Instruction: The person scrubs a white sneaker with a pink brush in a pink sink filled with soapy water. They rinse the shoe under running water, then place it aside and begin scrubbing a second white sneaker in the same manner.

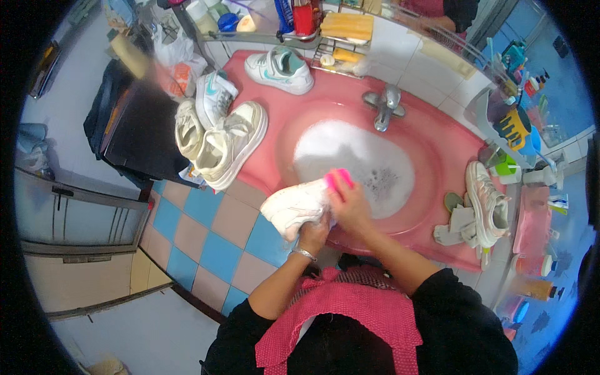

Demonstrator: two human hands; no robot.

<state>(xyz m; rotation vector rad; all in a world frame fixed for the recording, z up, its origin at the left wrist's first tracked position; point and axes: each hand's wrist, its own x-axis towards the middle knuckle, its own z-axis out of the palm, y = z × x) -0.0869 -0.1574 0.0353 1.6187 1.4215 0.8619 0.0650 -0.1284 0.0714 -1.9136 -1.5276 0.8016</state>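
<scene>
A white sneaker (296, 205) is tilted above the near left rim of the pink washbasin (433, 187). My left hand (315, 233) grips it from below, with a silver bracelet at the wrist. In my right hand (349, 201) is a bright pink scrubbing brush (338, 179), pressed against one end of the shoe; its bristles cannot be made out. White suds (323, 140) cover much of the water in the basin. Dark specks show through a thinner patch of foam. Behind the basin stands a chrome faucet (387, 105).
On the counter's left sit a cream sneaker pair (241, 133) and white sneakers with teal marks (279, 70). Another pale sneaker (483, 206) rests at the right, beside grey shoelaces or cloth (457, 227). A wire soap rack (340, 58) hangs on the tiled wall. Blue and beige tiles (220, 243) cover the floor.
</scene>
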